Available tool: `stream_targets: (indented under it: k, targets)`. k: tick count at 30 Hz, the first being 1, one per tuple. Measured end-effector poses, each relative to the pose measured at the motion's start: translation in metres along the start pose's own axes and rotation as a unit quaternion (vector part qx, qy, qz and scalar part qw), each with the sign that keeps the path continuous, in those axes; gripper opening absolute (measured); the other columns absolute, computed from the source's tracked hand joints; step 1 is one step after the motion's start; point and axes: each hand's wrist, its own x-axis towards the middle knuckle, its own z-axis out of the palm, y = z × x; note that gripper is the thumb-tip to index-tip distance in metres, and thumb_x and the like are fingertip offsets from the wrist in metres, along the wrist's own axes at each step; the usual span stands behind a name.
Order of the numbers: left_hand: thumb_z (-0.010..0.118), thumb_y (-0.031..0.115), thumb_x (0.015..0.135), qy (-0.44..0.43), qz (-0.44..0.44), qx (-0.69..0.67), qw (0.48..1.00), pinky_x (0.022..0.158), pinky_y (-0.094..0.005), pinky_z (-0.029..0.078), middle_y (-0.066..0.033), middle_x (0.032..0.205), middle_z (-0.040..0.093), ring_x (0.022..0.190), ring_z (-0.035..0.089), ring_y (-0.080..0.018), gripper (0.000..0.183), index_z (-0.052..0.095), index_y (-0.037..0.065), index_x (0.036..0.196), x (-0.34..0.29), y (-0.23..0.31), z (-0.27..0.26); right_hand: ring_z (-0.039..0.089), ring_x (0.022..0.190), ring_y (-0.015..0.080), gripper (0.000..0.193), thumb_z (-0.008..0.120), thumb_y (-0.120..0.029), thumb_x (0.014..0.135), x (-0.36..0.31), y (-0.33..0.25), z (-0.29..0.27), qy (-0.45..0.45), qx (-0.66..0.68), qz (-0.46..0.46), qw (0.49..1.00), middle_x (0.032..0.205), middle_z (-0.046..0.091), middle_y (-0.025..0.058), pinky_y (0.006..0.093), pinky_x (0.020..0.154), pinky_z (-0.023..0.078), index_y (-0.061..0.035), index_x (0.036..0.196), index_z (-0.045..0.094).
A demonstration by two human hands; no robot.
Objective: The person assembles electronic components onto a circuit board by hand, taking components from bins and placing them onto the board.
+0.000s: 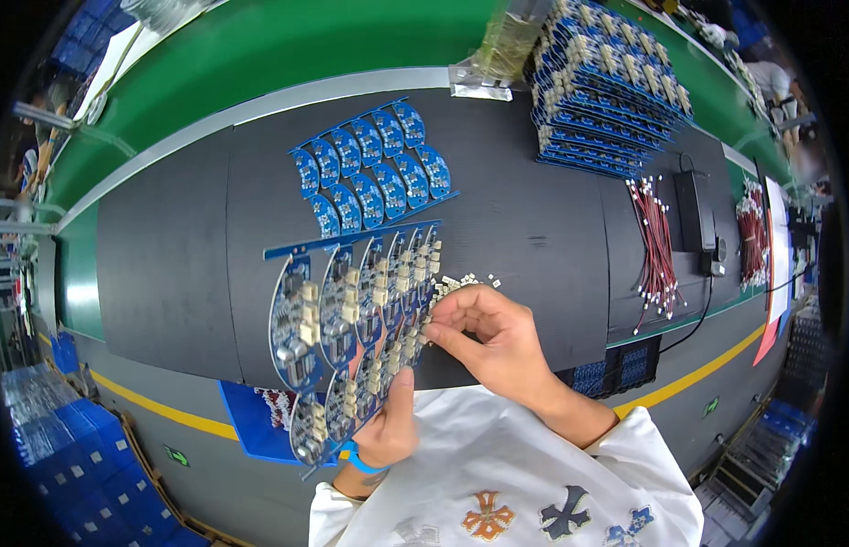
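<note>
My left hand [391, 428] grips a panel of blue circuit boards [365, 314] from below, thumb along its lower right side. The panel is tilted up off the table, and its rounded boards carry rows of cream plug connectors [350, 296]. At the panel's right edge, the thumb and forefinger of my right hand [488, 337] are pinched on a small cream connector, mostly hidden by the fingertips. A scatter of loose connectors [452, 284] lies on the black mat just beyond my right hand.
Flat on the black mat [534, 246] lies another blue board panel [374, 169]. A tall stack of panels [607, 91] stands far right. Red wire bundles [657, 242] and a black power adapter [696, 214] lie at right. A blue bin [251, 424] sits below the near edge.
</note>
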Motion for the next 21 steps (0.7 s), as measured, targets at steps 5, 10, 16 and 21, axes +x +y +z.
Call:
stream_targets:
  k: [5,10,16,21]
  targets:
    - [0.045,-0.008,0.081,-0.006,-0.005,0.042,0.999,0.092,-0.0321,0.036,-0.0226,0.118,0.046,0.109,0.047,-0.0262,0.046,0.027,-0.014,0.123,-0.002,-0.001,0.002,0.058,0.068,0.0096,0.012,0.062,-0.001,0.077,0.001,0.000,-0.005,-0.011,-0.028,0.032,0.999,0.079,0.061,0.0063,0.0228,0.061,0.047,0.0018,0.086,0.055]
    - [0.048,-0.005,0.081,-0.017,0.049,0.317,0.947,0.089,-0.0305,0.038,-0.0206,0.111,0.052,0.099,0.053,-0.0236,0.036,0.038,-0.015,0.115,-0.003,0.003,-0.001,0.058,0.067,0.0114,0.014,0.063,-0.002,0.075,0.004,-0.001,-0.006,-0.001,-0.099,0.012,0.995,0.079,0.062,0.0088,0.0242,0.060,0.047,0.0029,0.086,0.055]
    - [0.039,-0.014,0.078,-0.041,0.019,0.135,0.990,0.098,-0.0431,0.030,-0.0250,0.128,0.034,0.116,0.039,-0.0338,0.057,0.018,-0.006,0.131,-0.002,-0.006,-0.005,0.058,0.072,0.0095,0.014,0.063,0.003,0.075,0.015,0.001,-0.004,-0.007,-0.051,-0.001,0.999,0.079,0.060,0.0046,0.0220,0.065,0.049,0.0035,0.087,0.056]
    - [0.049,-0.005,0.081,0.086,0.049,0.119,0.988,0.086,-0.0321,0.041,-0.0214,0.110,0.052,0.097,0.054,-0.0242,0.034,0.042,-0.014,0.113,-0.001,-0.009,0.006,0.058,0.072,0.0094,0.013,0.063,0.002,0.075,0.014,0.000,-0.003,-0.017,-0.097,0.008,0.995,0.080,0.061,0.0055,0.0216,0.065,0.049,0.0029,0.087,0.057]
